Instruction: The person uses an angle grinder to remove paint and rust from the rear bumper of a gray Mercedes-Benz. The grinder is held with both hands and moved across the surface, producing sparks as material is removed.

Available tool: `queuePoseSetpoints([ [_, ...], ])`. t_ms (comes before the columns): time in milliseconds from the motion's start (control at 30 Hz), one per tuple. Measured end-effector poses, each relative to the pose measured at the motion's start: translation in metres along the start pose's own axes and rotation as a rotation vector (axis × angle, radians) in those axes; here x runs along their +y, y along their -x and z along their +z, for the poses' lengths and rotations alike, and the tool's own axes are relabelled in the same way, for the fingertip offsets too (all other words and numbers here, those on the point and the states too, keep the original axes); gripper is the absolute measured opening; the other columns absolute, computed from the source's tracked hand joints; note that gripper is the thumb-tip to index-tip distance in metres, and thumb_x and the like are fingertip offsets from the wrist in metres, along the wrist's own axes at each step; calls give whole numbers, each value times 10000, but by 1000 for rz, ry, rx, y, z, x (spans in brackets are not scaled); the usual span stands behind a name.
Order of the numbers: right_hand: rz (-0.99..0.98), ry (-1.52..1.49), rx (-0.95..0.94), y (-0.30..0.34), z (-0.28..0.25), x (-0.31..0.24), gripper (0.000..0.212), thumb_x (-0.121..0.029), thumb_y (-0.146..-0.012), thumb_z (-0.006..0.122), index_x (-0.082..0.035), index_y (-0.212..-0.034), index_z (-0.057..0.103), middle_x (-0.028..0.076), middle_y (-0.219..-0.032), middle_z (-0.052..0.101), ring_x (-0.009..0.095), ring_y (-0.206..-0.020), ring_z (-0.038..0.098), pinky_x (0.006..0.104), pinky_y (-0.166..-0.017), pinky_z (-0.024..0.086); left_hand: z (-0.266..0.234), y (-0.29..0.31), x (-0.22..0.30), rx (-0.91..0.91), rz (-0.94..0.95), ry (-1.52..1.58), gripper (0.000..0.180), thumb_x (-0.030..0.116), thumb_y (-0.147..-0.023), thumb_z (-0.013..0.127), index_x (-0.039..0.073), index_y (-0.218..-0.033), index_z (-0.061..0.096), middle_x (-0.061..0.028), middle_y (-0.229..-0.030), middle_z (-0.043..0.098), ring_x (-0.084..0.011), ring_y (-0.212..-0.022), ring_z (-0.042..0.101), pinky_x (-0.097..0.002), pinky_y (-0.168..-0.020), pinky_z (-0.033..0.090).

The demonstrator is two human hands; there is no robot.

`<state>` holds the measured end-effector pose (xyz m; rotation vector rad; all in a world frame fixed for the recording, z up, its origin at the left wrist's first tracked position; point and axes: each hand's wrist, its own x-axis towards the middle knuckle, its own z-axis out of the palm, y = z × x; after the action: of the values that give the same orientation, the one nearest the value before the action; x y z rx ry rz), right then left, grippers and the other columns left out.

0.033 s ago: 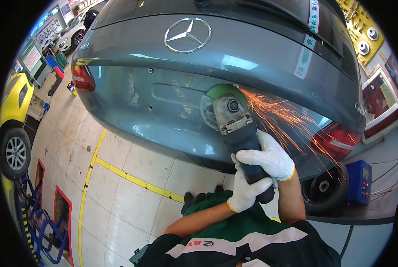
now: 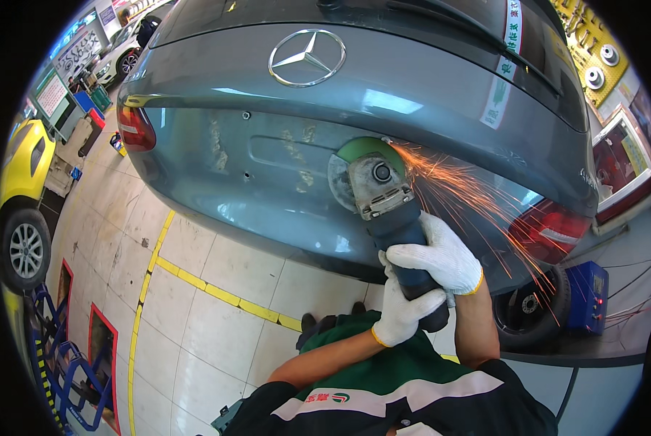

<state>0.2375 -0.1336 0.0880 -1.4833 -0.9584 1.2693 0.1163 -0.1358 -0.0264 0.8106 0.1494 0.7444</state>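
Observation:
An angle grinder (image 2: 383, 185) with a green disc (image 2: 358, 149) is held up against the grey-blue tailgate (image 2: 318, 232) of a car. Orange sparks (image 2: 456, 182) spray rightward from the disc's upper right edge, close to a small metal stud (image 2: 387, 139). My right hand (image 2: 445, 254), in a white knit glove, grips the grinder body from the right. Lower down, my gloved left hand (image 2: 402, 312) wraps round its rear end. To the left on the panel are a bolt (image 2: 246, 115), a small hole (image 2: 248, 175) and patches of old adhesive (image 2: 218, 149).
A tail light (image 2: 551, 229) lies in the sparks' path. At the right stand a loose wheel (image 2: 529, 309) and a blue box (image 2: 588, 298) with cables. At the left are a yellow car (image 2: 27, 163) and a blue scissor lift (image 2: 74, 378) beside red-edged floor openings.
The spray of sparks has shifted slightly in shape. My hands and the grinder hold the same position.

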Motion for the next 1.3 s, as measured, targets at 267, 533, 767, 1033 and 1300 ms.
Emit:
queuePoseSetpoints([
  [267,-8,-1,11,2,0,1,566,-283,-843,838,21,-1281,647,93,-1061,703,158,-930,658,331,-854,568,3,1,3,11,7,4,395,53,-873,758,-9,-1237,616,-111,-1071,737,-201,-929,755,-362,-859,610],
  [533,-5,-25,3,2,0,1,572,-288,-839,845,21,-1280,652,90,-1066,703,154,-924,660,330,-844,569,9,0,9,-7,-1,56,342,48,-887,742,-11,-1207,634,-106,-1018,745,-200,-883,753,-362,-826,609],
  [767,-13,20,26,1,1,1,566,-298,-839,842,20,-1268,653,88,-1051,705,155,-912,661,322,-837,573,5,0,5,-1,17,14,338,45,-893,746,-15,-1206,632,-110,-1015,749,-204,-875,757,-362,-823,611],
  [1033,1,-4,8,2,0,0,549,-275,-842,846,18,-1264,653,86,-1051,707,151,-919,660,320,-850,570,-3,-1,-5,-28,14,-21,419,74,-886,768,-3,-1262,599,-110,-1059,739,-203,-928,753,-365,-874,605],
  [1300,-28,-19,8,0,1,2,549,-289,-852,843,16,-1263,644,92,-997,717,155,-846,686,323,-796,597,1,0,1,-8,5,-8,441,75,-884,771,1,-1278,587,-114,-1076,735,-206,-939,752,-369,-888,603],
])
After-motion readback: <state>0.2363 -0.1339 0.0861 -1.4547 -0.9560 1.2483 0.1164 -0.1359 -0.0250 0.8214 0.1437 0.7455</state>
